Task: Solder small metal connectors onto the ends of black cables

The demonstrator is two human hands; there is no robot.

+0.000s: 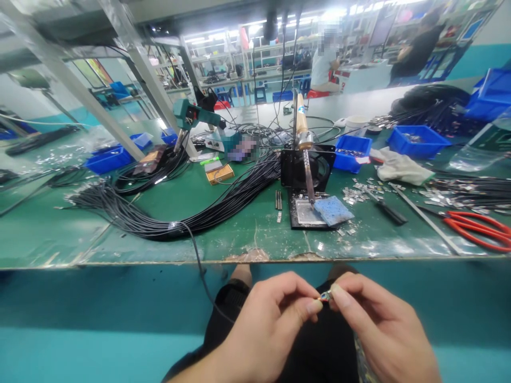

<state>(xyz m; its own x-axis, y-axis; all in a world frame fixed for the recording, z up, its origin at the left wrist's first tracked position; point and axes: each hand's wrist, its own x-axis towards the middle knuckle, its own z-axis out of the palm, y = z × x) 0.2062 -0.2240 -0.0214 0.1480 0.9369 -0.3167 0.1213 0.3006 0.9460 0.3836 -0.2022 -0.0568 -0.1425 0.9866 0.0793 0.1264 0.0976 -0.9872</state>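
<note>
Over my lap, in front of the table edge, my left hand [275, 319] pinches the thin coloured wires at the end of a black cable [202, 271]. That cable hangs over the edge from a long bundle of black cables [171, 226]. My right hand [383, 324] pinches a small metal connector [327, 295] that touches the wire ends. Fingertips partly hide the join. Beyond them, a soldering iron [306, 159] leans tip-down in its black stand, beside a blue sponge [333, 210].
The green table [239, 242] holds blue bins [417, 141], red-handled scissors [477, 229], a black-handled tool [389, 210], a white cloth [403, 166], loose connectors [359, 192] and a small orange box [220, 174]. Two people are in the background.
</note>
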